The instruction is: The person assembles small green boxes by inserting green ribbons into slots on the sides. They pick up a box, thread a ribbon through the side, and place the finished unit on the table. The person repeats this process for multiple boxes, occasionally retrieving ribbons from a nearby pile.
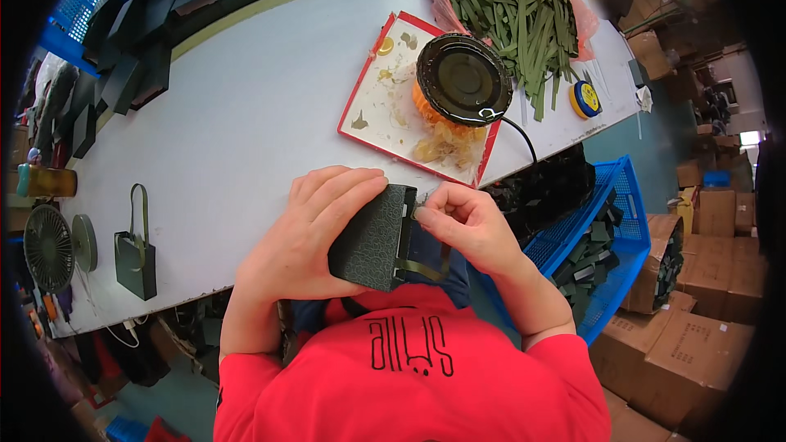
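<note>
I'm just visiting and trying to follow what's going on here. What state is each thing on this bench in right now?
Dark box: held at the table edge, olive ribbon looped over its side.
Left hand: gripping the box.
Right hand: fingers pinching the ribbon's top end.
Round glue pot: on the red-edged tray, cord attached.
Pink bag: open, ribbon strips spilling out.
Finished box: standing upright, handle up.

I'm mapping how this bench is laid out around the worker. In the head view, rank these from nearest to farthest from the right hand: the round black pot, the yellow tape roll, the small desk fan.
From the right hand:
1. Round black pot, on the red-edged tray straight ahead.
2. Yellow tape roll, farther up and to the right, beside the green strips.
3. Small desk fan, far off at the table's left end.
</note>
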### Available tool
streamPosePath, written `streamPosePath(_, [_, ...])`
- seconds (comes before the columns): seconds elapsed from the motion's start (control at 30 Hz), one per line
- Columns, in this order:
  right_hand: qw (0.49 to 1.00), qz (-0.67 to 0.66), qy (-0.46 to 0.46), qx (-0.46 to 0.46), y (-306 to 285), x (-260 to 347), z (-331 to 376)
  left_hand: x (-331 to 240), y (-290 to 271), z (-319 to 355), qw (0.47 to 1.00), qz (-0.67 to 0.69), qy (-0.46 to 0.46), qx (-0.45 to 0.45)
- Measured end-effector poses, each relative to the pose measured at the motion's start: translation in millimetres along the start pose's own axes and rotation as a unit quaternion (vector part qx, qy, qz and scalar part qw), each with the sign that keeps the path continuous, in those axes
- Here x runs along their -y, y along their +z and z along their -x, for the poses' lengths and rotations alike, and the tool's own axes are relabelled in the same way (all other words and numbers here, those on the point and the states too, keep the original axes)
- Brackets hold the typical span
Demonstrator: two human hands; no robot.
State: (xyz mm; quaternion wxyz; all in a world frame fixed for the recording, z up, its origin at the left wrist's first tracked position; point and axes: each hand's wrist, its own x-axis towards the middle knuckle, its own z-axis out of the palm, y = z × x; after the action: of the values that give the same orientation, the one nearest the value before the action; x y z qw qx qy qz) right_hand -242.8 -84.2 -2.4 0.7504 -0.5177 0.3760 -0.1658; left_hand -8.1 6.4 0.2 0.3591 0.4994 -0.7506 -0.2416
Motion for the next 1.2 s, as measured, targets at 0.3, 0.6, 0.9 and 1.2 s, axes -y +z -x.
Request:
streamPosePath(0.3, [0.999, 0.025, 0.013, 0.018, -1, -2, -6, -1, 1, -1, 1.0, 0.01, 0.005, 0.004])
streamPosePath(0.6, [0.994, 0.068, 0.046, 0.077, -4, 4, -13, -2, 0, -2, 0.999, -0.01, 0.027, 0.018])
streamPosePath(0.9, [0.984, 0.135, 0.055, 0.1, -8, 10, -19, 2, 0, -1, 0.999, -0.032, 0.024, 0.021])
streamPosePath(1.2, [0.976, 0.047, -0.143, -0.157, -8, -11, -2, 8, -3, 3, 1.0, -0.013, 0.009, -0.001])
